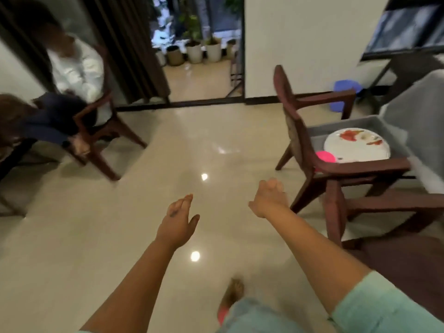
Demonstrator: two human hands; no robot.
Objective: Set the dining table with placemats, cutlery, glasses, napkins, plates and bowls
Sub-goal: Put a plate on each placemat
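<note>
A white plate with a red pattern (356,146) lies in a grey tray (346,124) on the seat of a wooden armchair (292,111) at the right. A pink round object (324,156) sits beside the plate. My left hand (179,218) is stretched out over the glossy floor, fingers straight and together, holding nothing. My right hand (270,197) reaches forward to the left of the armchair, fingers loosely bent, also holding nothing. Both hands are well short of the plate.
A second wooden chair (374,207) stands nearer at the right. A seated person in a white shirt (77,70) occupies a chair at the left. Potted plants (204,51) line an open doorway ahead. A blue bucket (343,94) sits by the wall. My bare foot (234,292) steps forward.
</note>
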